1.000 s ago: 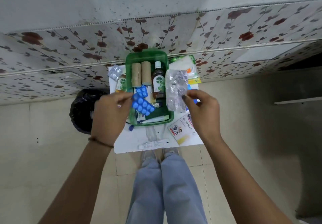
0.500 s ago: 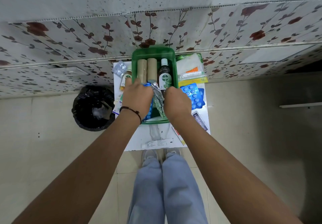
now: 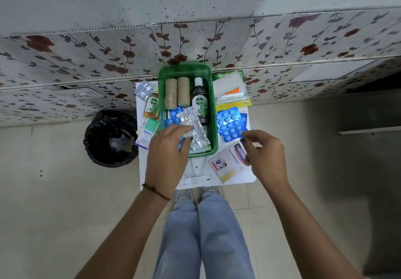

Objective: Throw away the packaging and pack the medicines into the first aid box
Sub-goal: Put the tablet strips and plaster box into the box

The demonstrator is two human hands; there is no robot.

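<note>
The green first aid box (image 3: 213,113) stands on a small white table (image 3: 195,171). Inside it are two tan bandage rolls (image 3: 176,93), a dark Dettol bottle (image 3: 200,101), blue blister strips (image 3: 174,115) and a silver blister strip (image 3: 194,130) lying on top. My left hand (image 3: 168,157) hovers over the box's near left corner, fingers spread, holding nothing. My right hand (image 3: 265,156) is open beside the box, above a Hansaplast packet (image 3: 231,162) and just below a blue blister sheet (image 3: 231,124).
A black-lined bin (image 3: 111,138) stands on the floor left of the table. Left of the box lie a small Dettol bottle (image 3: 152,105), an Optibex carton (image 3: 147,133) and a clear blister (image 3: 143,88). Cotton swabs and gauze packs (image 3: 232,88) sit at the right back. A leaflet (image 3: 195,180) lies near the front edge.
Both hands put the blue and silver blister strips into the box, let go and drew back toward me. The right hand moved right, over the Hansaplast packet.
</note>
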